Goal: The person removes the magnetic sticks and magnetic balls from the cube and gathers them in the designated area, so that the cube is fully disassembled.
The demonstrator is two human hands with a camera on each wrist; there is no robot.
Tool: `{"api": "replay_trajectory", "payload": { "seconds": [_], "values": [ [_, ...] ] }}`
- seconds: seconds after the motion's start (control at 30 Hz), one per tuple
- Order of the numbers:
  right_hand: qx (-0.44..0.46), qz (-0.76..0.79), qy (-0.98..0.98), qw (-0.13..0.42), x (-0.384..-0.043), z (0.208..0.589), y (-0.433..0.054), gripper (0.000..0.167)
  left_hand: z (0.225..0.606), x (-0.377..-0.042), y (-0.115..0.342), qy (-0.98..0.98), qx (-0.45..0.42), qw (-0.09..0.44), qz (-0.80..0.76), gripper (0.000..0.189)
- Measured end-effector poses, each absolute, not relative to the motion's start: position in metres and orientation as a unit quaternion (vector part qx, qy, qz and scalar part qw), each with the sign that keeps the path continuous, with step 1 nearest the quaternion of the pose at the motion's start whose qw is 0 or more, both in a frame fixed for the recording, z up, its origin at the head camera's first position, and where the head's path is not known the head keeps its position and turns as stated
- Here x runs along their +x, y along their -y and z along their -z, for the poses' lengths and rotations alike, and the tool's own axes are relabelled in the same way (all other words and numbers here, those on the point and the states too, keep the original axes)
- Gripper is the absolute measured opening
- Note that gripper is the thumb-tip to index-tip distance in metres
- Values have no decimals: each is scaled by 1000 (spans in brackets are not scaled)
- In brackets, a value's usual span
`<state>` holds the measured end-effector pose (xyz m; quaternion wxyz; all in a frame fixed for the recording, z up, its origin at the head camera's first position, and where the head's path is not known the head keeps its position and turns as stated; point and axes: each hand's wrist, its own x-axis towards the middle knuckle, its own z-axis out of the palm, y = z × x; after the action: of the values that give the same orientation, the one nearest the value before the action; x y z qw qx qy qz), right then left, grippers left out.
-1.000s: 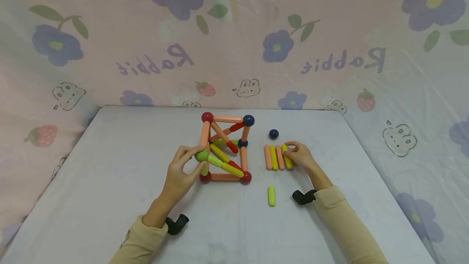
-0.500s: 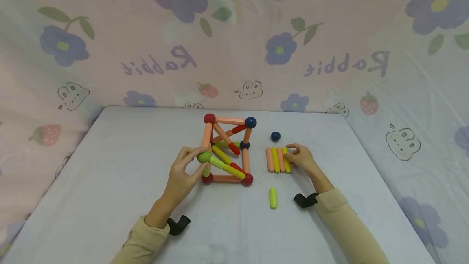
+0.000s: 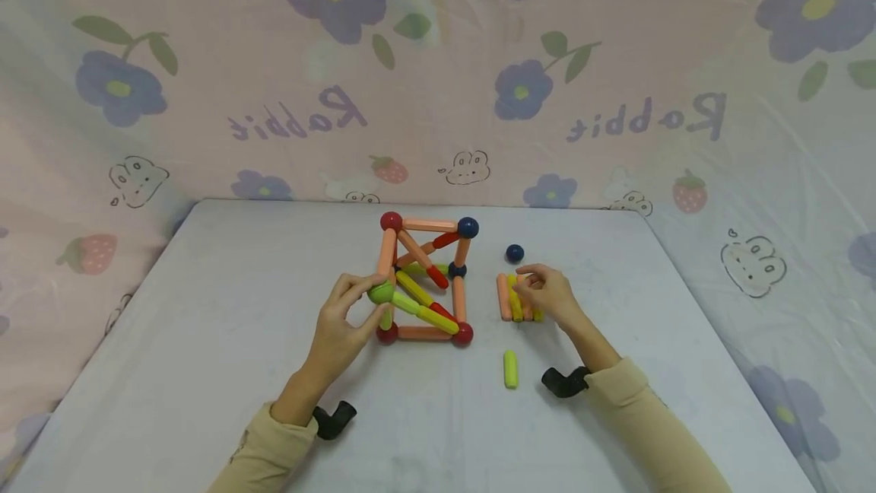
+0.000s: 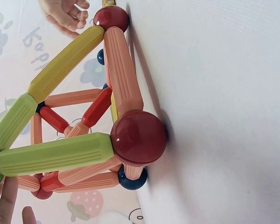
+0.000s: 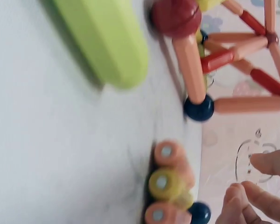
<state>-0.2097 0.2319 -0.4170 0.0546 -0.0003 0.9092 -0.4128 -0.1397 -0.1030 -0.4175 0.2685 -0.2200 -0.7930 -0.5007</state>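
My left hand [image 3: 337, 332] pinches the green ball [image 3: 380, 294] at the frame's [image 3: 424, 333] near-left corner. My right hand [image 3: 556, 299], fingers loosely parted, seemingly empty, hangs over the sticks [image 3: 504, 298], blue ball [image 3: 515, 253] beyond, lime stick [image 3: 510, 370] nearer.

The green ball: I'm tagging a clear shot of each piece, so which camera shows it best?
The head view: there the green ball is in frame, mostly uncovered, with the left hand holding it and sticks joined to it. The left wrist view shows only part, cut off by its left edge; the right wrist view doesn't show it.
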Motion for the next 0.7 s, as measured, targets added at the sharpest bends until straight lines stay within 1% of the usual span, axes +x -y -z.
{"api": "replay_trajectory", "payload": {
  "seconds": [0.17,0.37,0.7],
  "values": [
    [-18,417,-907,51,-203,411,-207,34,417,-140,103,792,-222,273,500,47],
    [-73,427,-901,34,-200,410,-179,31,415,-139,102,788,-223,283,498,46],
    [-117,442,-889,-1,-205,421,-138,26,416,-139,102,789,-223,277,501,46]
  ]
}}
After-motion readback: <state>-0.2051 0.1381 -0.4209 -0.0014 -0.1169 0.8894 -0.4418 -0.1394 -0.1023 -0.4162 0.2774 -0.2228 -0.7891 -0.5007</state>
